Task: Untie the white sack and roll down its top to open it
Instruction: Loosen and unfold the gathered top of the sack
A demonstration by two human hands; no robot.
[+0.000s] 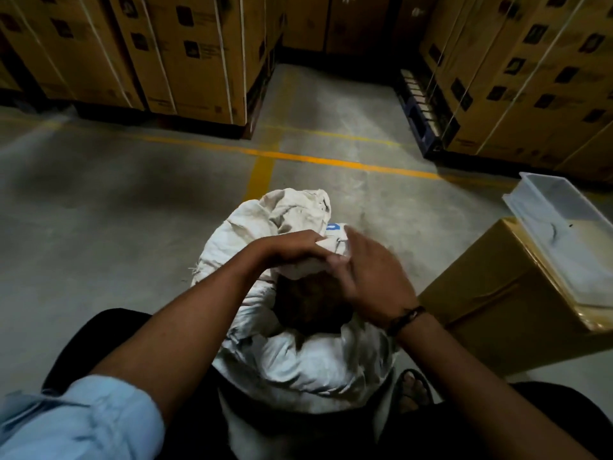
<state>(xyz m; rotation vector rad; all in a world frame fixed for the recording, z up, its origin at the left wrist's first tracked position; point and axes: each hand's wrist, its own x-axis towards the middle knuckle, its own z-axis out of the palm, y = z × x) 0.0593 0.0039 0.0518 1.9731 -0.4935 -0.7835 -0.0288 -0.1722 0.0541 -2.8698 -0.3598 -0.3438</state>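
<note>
I see left grip [292, 248] clutching white sack [298, 360] top fold; right grip [371, 280] pinching same fold; dark contents [311, 303] showing.

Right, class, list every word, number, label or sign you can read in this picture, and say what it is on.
No text here can be read.
On the stacked cardboard boxes: dark logos and print, too blurred to read.
On the white sack: a blue tag with a pale mark, too small to read.
On the floor: yellow lines, no words.
</note>
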